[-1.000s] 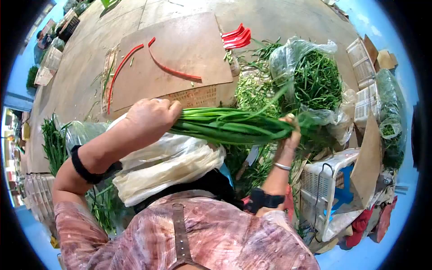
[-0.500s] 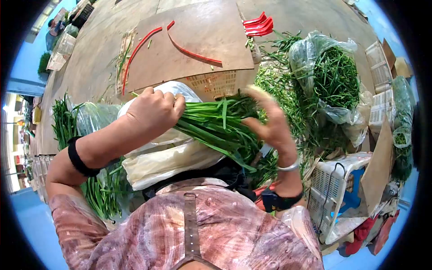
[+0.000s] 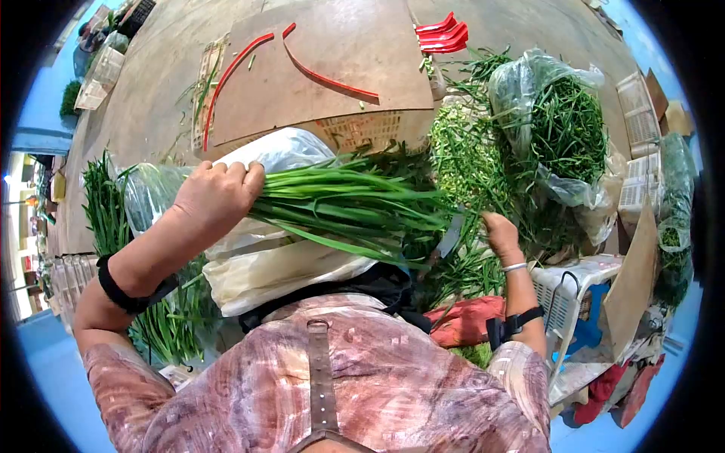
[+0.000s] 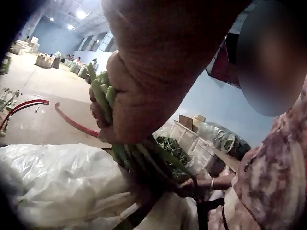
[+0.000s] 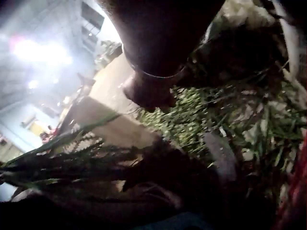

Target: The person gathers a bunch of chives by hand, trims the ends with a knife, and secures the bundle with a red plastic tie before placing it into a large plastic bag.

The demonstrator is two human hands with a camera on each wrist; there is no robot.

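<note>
A bunch of long green leafy stalks lies across the front of the body. At its left end my left hand grips it, and in the left wrist view the left hand has its fingers curled round the pale stalk ends. My right hand is just beyond the leaf tips, fingers bent inward; whether it pinches a leaf is unclear. Dark in the right wrist view, the right hand hangs above chopped greens. A knife blade rests on loose leaves between bunch and right hand.
White and cream plastic bags are under the bunch. Ahead, two red strips lie on a brown board, beside stacked red pieces. To the right are a bag of greens and a white crate.
My right hand swept over the leaves and moved right, off the bunch. My left hand has shifted left with the stalks still gripped. The leaves are spread out longer, and the knife shows more.
</note>
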